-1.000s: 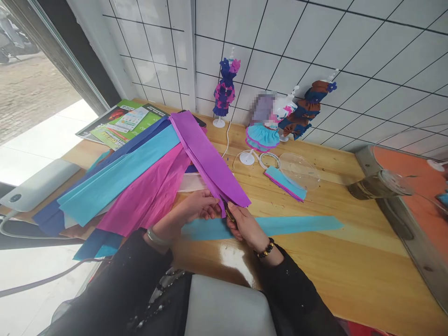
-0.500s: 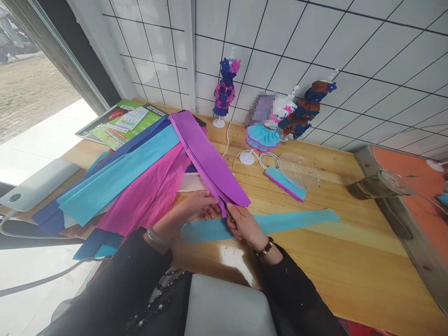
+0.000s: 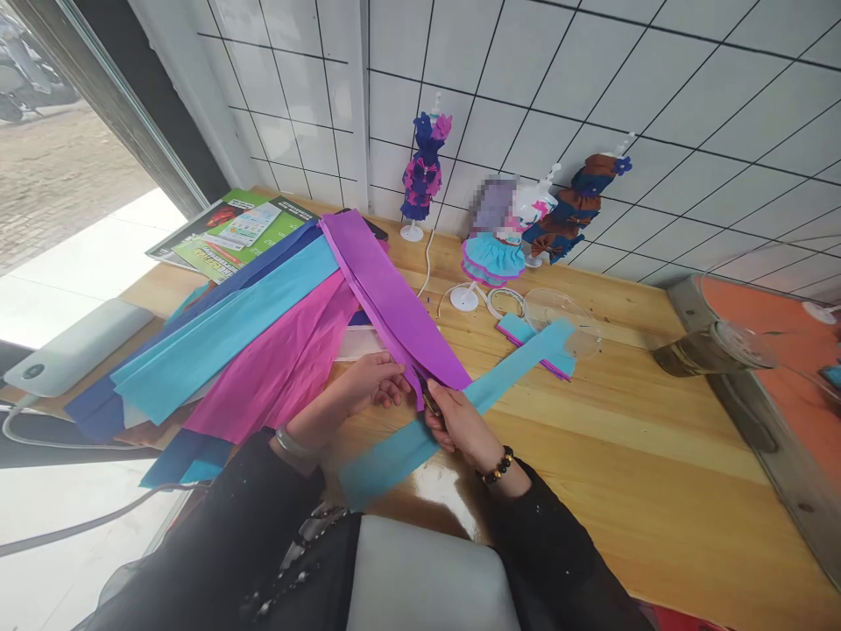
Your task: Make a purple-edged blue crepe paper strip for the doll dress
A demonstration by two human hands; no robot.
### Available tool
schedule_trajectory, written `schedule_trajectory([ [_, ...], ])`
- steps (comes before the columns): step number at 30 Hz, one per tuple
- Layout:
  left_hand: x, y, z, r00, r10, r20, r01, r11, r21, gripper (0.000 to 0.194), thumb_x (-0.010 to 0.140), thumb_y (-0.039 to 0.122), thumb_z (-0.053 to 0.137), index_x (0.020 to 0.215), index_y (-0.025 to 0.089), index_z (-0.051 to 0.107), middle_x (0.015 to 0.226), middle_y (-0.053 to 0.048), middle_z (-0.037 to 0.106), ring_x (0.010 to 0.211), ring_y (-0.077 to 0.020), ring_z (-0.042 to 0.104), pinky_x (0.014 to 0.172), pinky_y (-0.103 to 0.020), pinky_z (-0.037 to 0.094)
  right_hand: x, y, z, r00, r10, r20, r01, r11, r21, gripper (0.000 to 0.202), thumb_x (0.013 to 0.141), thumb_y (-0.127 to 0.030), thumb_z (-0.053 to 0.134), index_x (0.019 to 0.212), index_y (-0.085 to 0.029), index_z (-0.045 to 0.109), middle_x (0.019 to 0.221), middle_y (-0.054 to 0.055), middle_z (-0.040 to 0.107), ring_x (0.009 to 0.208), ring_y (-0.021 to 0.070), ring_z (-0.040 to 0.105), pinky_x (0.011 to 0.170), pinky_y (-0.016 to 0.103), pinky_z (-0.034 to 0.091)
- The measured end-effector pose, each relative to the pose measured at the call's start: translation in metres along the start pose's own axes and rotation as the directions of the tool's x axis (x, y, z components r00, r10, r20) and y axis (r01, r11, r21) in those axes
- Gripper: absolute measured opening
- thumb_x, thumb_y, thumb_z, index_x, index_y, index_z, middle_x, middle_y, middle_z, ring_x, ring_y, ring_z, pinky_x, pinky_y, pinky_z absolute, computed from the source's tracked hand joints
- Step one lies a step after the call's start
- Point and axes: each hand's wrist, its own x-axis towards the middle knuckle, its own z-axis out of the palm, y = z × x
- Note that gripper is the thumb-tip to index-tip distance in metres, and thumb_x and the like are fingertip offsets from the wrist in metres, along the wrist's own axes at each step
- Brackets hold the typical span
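Note:
A folded purple crepe paper strip (image 3: pixel 400 302) slants across the table, its near end between my hands. My left hand (image 3: pixel 376 381) has its fingertips pinched at the lower left edge of this strip. In my right hand (image 3: pixel 456 416) is a pair of small dark scissors (image 3: pixel 430 399); the fingers wrap round the handles and the blades sit at the strip's near end. A light blue strip (image 3: pixel 519 364) runs diagonally beneath my right hand, its near left end blurred.
Blue, pink and light blue strips (image 3: pixel 236 329) fan out on the left, beside magazines (image 3: pixel 229 232) and a white device (image 3: pixel 79 346). Small dressed stands (image 3: pixel 421 175) line the tiled wall. Tape (image 3: pixel 505 303), a clear round lid and a dark-filled cup (image 3: pixel 706 349) are on the right.
The light blue strip has swung, its far end moving up and left over the small folded pieces, its near end moving down. Both hands stay nearly in place at the purple strip.

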Motion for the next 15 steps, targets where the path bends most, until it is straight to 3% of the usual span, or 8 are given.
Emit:
schedule_trajectory([
  [5,0.0000,-0.0014,-0.0011,1.000,0.018,0.019,-0.018,1.000,0.012,0.017,0.076,0.030,0.056,0.076,0.015,0.047,0.063,-0.002,0.062,0.041,-0.0077,0.054,0.034,-0.015,0.032,0.0003,-0.0018,-0.0012,0.995,0.019,0.096,-0.029,0.995,0.098,0.039,0.079,-0.057,0.038,0.076,-0.019,0.047,0.042,-0.011,0.034,0.026,0.0022,0.020,0.025,0.015,0.017],
  [15,-0.0014,0.0000,-0.0030,0.999,0.026,-0.019,-0.025,0.999,0.030,0.015,0.077,0.028,0.054,0.075,0.016,0.046,0.060,0.000,0.059,0.038,-0.0067,0.050,0.032,-0.016,0.030,-0.0020,-0.0087,-0.0020,0.993,0.054,0.110,-0.063,0.994,0.085,0.037,0.081,-0.054,0.037,0.075,-0.019,0.046,0.042,-0.011,0.034,0.026,0.0024,0.022,0.026,0.015,0.019],
])
